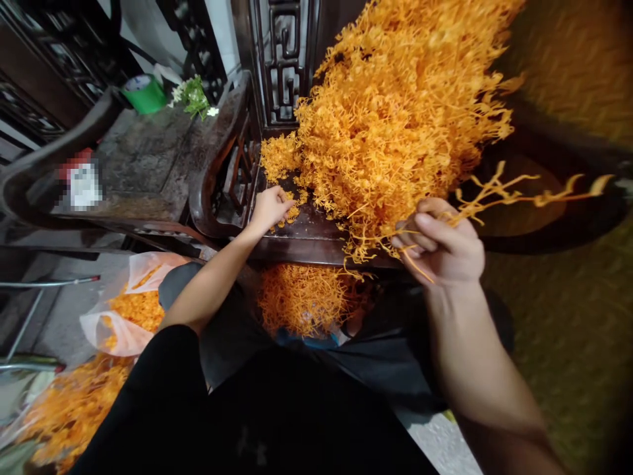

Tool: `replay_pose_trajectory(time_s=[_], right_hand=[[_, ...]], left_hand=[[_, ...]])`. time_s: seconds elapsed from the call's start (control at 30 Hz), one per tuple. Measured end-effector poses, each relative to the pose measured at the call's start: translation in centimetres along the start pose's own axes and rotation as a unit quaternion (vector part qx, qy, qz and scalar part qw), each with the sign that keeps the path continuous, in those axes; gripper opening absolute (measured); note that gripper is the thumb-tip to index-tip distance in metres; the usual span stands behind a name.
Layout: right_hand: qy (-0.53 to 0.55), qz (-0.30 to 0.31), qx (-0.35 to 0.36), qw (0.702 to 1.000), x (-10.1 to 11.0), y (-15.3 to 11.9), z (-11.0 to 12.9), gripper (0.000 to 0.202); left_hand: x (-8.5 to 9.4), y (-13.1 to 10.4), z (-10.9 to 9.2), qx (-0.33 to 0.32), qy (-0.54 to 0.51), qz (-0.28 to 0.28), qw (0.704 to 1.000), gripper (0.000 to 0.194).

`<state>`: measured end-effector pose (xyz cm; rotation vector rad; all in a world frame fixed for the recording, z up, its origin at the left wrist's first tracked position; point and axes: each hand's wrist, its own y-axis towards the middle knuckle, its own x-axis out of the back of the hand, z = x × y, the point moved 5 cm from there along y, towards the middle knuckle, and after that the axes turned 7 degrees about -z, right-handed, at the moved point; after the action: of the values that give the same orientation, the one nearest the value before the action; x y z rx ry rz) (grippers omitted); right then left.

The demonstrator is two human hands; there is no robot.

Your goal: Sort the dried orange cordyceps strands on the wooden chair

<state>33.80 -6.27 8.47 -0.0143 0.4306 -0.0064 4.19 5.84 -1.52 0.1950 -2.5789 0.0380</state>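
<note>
A big heap of curly orange sprigs (390, 125), thin like plastic plant pieces, covers much of the dark wooden seat (291, 247). In front of its right side, my right hand (440, 241) pinches an orange branching stem (519, 196), whose thin arms stick out to the right and below the fingers. My left hand (271, 208) rests low over the seat, left of the heap, fingers drawn together. Small orange bits (293, 212) lie at its fingertips; whether it grips any is hidden. A smaller cluster of orange pieces (279, 157) lies just beyond it.
Below the seat edge, between my legs, is a pile of bare orange stems (304, 300). At left stand a pinkish plastic bag (148, 270) with orange pieces and another orange pile (74, 409). Green tape (144, 94) and a white-flowered sprig (194, 97) lie on the neighbouring chair.
</note>
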Motion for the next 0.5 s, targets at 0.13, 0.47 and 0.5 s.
replay_pose_trajectory(time_s=[0.13,0.47,0.5], right_hand=[[0.020,-0.002,-0.028,0.999,-0.8,0.2,-1.5,0.021],[0.044,-0.007,-0.006,0.999,-2.6,0.7,-2.5,0.029],[0.039,-0.004,-0.006,0.999,-2.9,0.6,-2.8,0.029]], left_hand=[[-0.6,0.8,0.1,-0.096,0.166,0.002,0.981,0.012],[-4.2,-11.6,-9.3,-0.293,0.212,0.014,0.932,0.054],[-4.7,-12.0,-9.3,-0.290,0.220,0.033,0.931,0.051]])
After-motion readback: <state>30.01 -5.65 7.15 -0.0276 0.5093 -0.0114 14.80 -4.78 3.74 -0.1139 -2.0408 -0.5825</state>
